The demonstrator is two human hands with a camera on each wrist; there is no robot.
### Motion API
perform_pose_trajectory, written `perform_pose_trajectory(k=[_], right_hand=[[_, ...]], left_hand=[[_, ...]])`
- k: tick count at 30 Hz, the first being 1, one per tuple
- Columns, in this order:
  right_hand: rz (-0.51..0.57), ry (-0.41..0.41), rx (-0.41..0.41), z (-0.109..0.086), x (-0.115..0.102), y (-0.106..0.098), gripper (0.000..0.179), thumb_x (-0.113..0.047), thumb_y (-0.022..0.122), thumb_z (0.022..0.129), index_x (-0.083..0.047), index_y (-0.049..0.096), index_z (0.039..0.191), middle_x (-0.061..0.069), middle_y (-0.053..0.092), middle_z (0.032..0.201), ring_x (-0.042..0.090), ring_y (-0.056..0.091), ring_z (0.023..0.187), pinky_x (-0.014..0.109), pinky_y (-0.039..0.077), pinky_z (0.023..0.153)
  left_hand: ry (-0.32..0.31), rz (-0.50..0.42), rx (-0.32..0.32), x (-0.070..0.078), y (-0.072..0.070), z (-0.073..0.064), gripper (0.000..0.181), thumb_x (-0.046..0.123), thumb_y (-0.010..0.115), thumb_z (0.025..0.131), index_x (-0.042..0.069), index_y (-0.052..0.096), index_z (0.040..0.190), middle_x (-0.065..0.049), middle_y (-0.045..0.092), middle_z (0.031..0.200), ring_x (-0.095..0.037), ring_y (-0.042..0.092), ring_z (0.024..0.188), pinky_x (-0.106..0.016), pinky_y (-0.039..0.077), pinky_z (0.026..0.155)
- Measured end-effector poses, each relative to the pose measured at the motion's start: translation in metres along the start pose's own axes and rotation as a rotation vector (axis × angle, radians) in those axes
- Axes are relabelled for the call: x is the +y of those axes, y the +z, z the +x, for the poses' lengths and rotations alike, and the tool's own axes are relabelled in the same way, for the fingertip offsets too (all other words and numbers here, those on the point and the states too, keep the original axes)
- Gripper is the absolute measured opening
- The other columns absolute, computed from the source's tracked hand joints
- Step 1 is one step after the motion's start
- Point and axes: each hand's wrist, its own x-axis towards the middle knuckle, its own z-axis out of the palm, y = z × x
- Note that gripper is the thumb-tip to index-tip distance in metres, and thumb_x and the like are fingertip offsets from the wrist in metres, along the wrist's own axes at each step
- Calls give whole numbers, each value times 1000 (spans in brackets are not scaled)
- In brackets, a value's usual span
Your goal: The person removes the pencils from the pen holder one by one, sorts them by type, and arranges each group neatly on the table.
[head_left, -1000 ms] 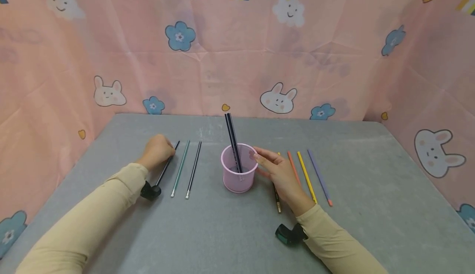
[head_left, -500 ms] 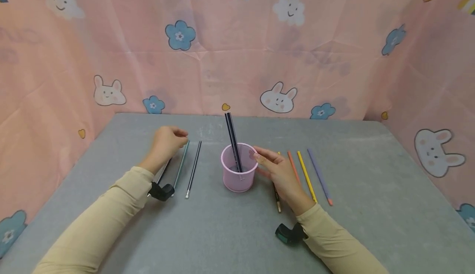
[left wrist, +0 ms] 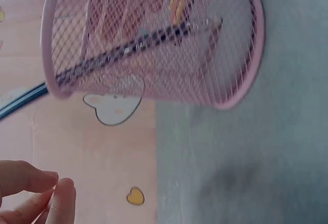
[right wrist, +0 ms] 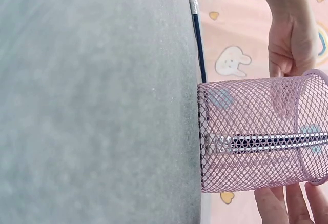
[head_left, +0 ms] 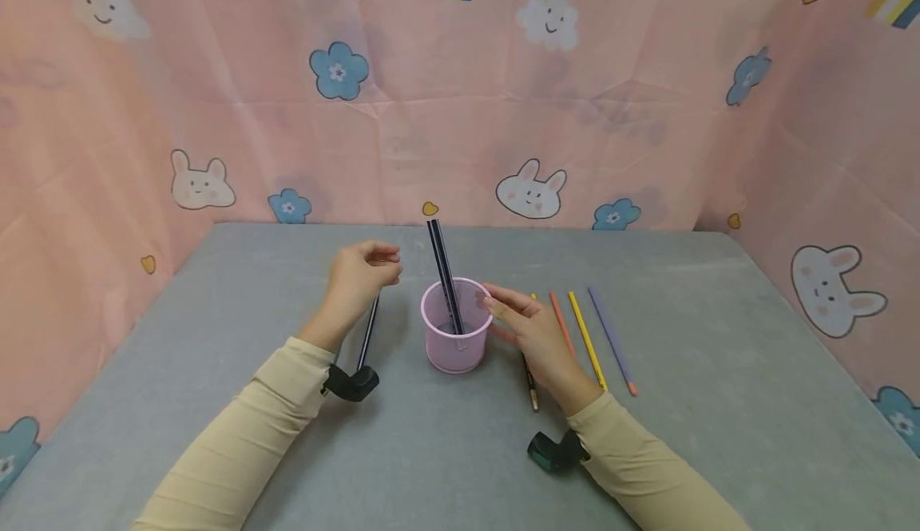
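A pink mesh pencil cup (head_left: 457,351) stands upright mid-table with dark pencils (head_left: 443,275) leaning inside. My right hand (head_left: 539,339) holds the cup's right side, its fingers (right wrist: 271,206) showing below the cup in the right wrist view. Left of the cup, my left hand (head_left: 362,279) hovers near the far end of a dark striped pencil (head_left: 369,333). Its thumb and fingertips (left wrist: 64,196) come loosely together, and nothing shows between them. Only a sliver of a green pencil (head_left: 339,349) shows beside the left wrist. The leftmost dark pencil is not visible; the left arm covers that area.
Right of the cup lie a black pencil (head_left: 530,387), an orange pencil (head_left: 562,323), a yellow pencil (head_left: 588,341) and a purple pencil (head_left: 612,339), partly covered by the right hand. A pink patterned cloth (head_left: 431,116) hangs behind the grey table (head_left: 446,467).
My left hand has moved right, from the leftmost dark pencil past the green one toward the dark pencil nearest the cup. The right hand keeps its hold on the cup. The view shifts slightly.
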Motion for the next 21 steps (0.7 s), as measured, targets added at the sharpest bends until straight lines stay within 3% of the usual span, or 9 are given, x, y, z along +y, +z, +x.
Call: perform_pose_trajectory(k=[8,12,21], right_hand=[[0,3,5,0,-1,-1,40,-18,61,100,-2,58,136,11,61,138,14,61,120,43,53,104],[5,7,4,0,0,-1,40,-18,61,99,-2,59,136,11,61,138,16,61,121,43,53,105],[5,7,2,0,-1,0,40,-18,61,100,-2,58,136,12,60,139,16,60,123,43,53,105]], left_hand=[[23,-238,-39,9,15,-6,32,-1,62,93,-7,63,124,-26,66,123,-29,69,106,-26,61,88],[41,-257,-45,9,19,-6,33,-1,63,93,-7,62,125,-26,65,125,-37,65,115,-27,60,91],[53,-305,-59,12,27,-11,34,-2,62,92,-7,62,126,-26,64,128,-32,66,116,-28,59,93]])
